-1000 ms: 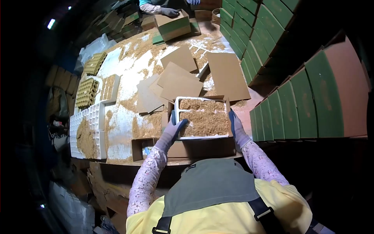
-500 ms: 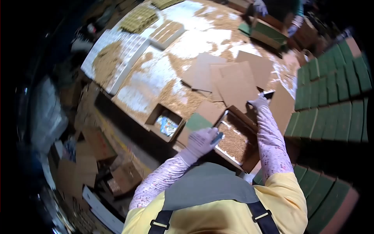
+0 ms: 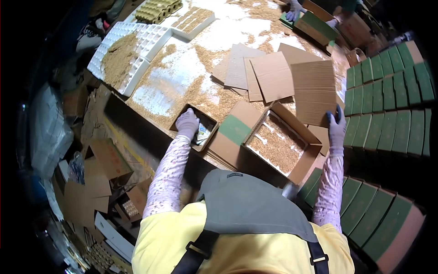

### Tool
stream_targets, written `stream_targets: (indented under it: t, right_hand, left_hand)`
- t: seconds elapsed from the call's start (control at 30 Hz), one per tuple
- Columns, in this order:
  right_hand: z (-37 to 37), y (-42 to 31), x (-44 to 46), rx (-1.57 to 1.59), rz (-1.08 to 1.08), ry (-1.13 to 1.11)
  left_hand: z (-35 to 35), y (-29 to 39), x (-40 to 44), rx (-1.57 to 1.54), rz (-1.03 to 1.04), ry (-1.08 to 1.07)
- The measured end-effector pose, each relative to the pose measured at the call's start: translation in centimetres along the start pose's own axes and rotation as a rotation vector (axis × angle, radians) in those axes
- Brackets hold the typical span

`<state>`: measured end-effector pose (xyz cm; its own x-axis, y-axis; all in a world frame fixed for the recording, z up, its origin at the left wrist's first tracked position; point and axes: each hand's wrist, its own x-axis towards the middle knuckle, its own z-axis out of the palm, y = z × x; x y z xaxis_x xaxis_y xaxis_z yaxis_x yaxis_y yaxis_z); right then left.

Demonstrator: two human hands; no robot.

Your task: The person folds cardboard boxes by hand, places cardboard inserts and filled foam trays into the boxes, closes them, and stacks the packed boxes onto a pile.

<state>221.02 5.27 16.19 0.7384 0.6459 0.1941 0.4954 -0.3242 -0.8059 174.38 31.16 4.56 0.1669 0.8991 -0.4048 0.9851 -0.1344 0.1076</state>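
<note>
The right hand (image 3: pixel 336 127) is clamped on a corner of a flat, brown, ribbed cardboard sheet (image 3: pixel 314 86) by the bench's (image 3: pixel 175 75) right edge. At the near edge, the left hand (image 3: pixel 188 123) is in a small box (image 3: pixel 208 120) holding printed packets (image 3: pixel 203 133); finger closure cannot be determined. An open brown carton (image 3: pixel 306 165) contains tan fill (image 3: pixel 279 145).

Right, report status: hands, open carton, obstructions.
Left hand in the small box, its grip hidden. Right hand holding a cardboard sheet by its edge. Carton open, tan-filled tray inside; loose sheets beyond it, none over its opening.
</note>
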Motion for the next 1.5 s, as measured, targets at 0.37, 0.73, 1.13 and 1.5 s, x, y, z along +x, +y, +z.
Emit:
stream_targets:
  t: [0.37,0.73,1.13,1.5]
  right_hand:
    - [-3.2,-11.6,-19.6,-0.195,-0.534,0.021]
    - [6.8,-5.8,-16.3,-0.454,-0.084,-0.667]
    - [8.0,11.2,-23.1,-0.009,0.705,0.044]
    - [-24.1,-16.2,-32.6,-0.189,-0.386,0.988]
  left_hand:
    - [-10.8,15.7,-15.2,-0.354,1.211,0.497]
    - [0.8,14.3,-3.8,-1.279,0.264,-0.815]
    - [4.7,18.1,-7.2,-1.041,0.545,-0.863]
    - [-7.4,24.3,-14.3,-1.809,0.65,-1.108]
